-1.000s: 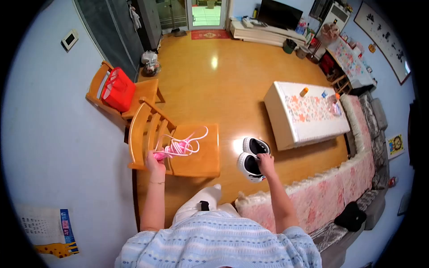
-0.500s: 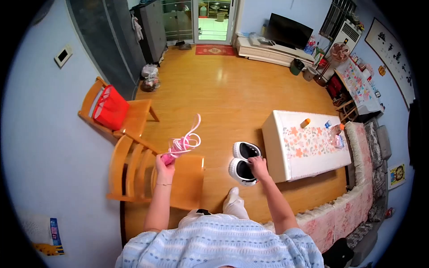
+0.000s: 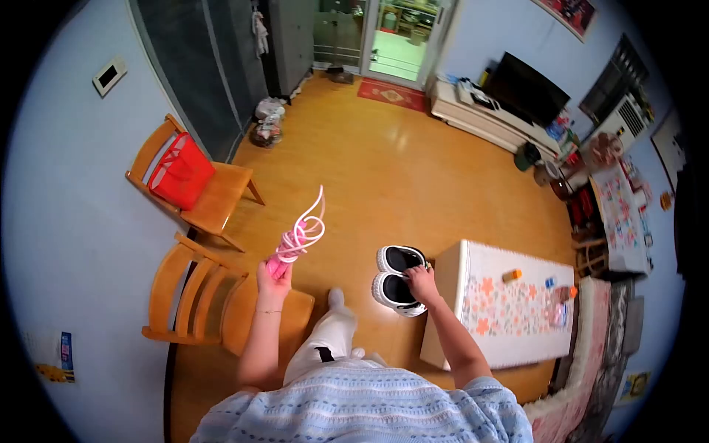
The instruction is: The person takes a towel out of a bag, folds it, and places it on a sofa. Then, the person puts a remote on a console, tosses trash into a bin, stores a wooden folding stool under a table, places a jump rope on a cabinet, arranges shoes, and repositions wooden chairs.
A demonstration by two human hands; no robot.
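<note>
My left hand [image 3: 273, 285] is closed around the pink handles of a jump rope [image 3: 292, 244], whose pale pink cord is wound about them with loose loops sticking up. It is held over the front of the near wooden chair [image 3: 269, 314]. My right hand [image 3: 422, 283] grips a pair of black-and-white shoes [image 3: 397, 289] side by side at their inner edges. The shoes hang in the air with their dark insides facing up, just left of the low table [image 3: 454, 295]. Part of their edges is hidden by my fingers.
A red bag [image 3: 181, 173] rests on the farther wooden chair [image 3: 221, 196]. On the table lie an orange-capped bottle [image 3: 511, 275] and a clear bottle [image 3: 557, 306]. Ahead are a TV cabinet [image 3: 473, 114], a red doormat [image 3: 391, 94] and plastic bags [image 3: 267, 122] by the wall. A sofa [image 3: 583, 347] borders the right.
My view has tilted and shifted forward, and one leg has stepped ahead. Both hands keep hold of the jump rope and the shoes. The table and near chair appear lower in view.
</note>
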